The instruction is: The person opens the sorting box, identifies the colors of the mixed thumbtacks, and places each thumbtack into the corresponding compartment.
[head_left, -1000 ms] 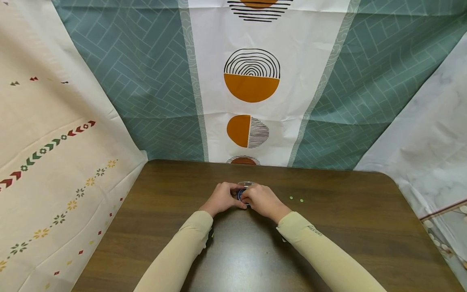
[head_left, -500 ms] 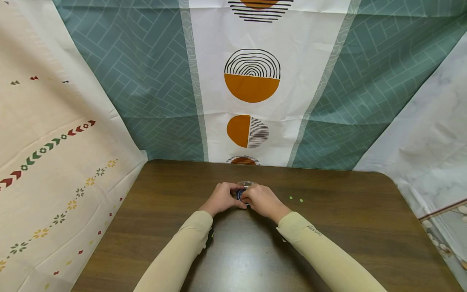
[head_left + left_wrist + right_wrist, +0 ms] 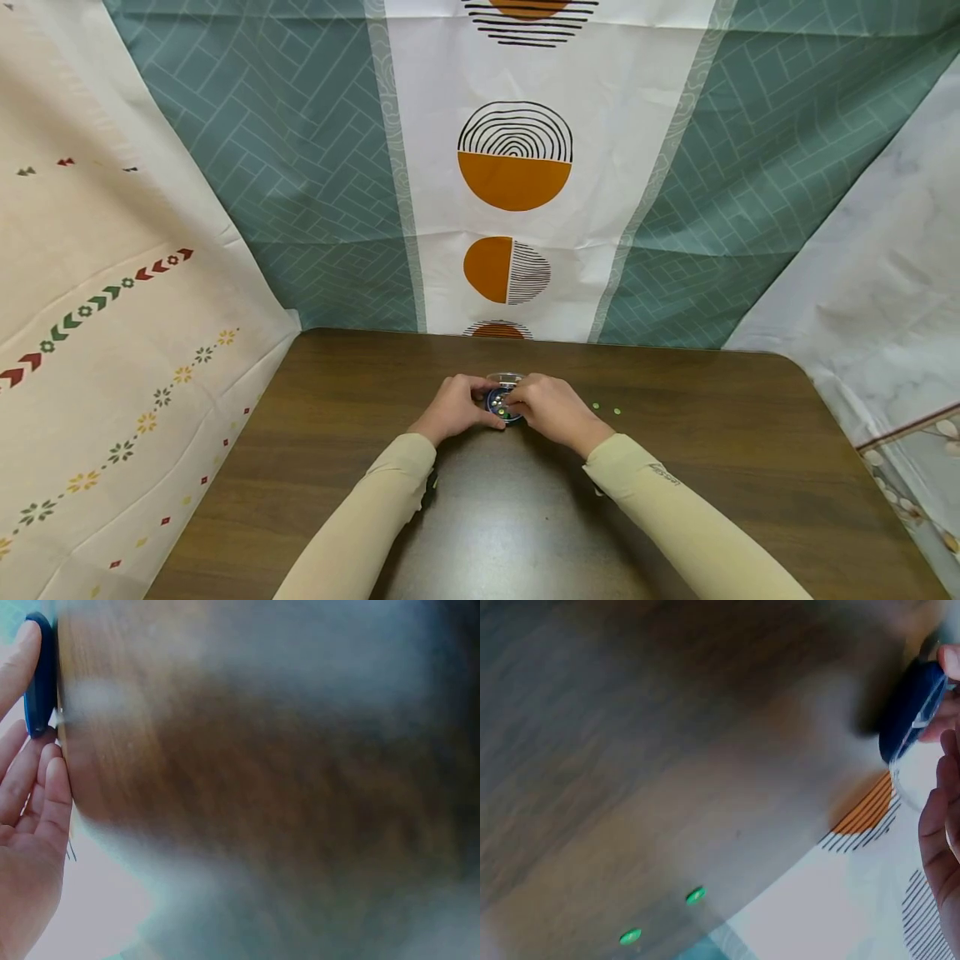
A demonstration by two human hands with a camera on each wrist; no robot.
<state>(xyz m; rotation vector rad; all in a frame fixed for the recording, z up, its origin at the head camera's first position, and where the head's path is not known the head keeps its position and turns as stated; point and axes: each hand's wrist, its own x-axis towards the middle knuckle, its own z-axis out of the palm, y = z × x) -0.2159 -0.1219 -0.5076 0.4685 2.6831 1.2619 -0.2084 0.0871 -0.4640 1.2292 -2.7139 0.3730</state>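
Note:
A small round blue case stands at the middle of the table, its clear lid raised at the back. Small green and pale pieces show inside. My left hand holds the case from the left, thumb at the near side and fingers behind. In the left wrist view the thumb lies along the blue case. My right hand reaches over the right side, its bent fingertips inside the rim. I cannot tell whether they pinch a piece. The blue case appears at the right wrist view's edge.
Two small green pieces lie on the brown wooden table, to the right of the right hand. A patterned cloth hangs behind the table's far edge. Pale cloths hang along both sides.
My right hand has shifted a little to the right and off the middle of the case, so its contents now show. My left hand has kept its place on the case.

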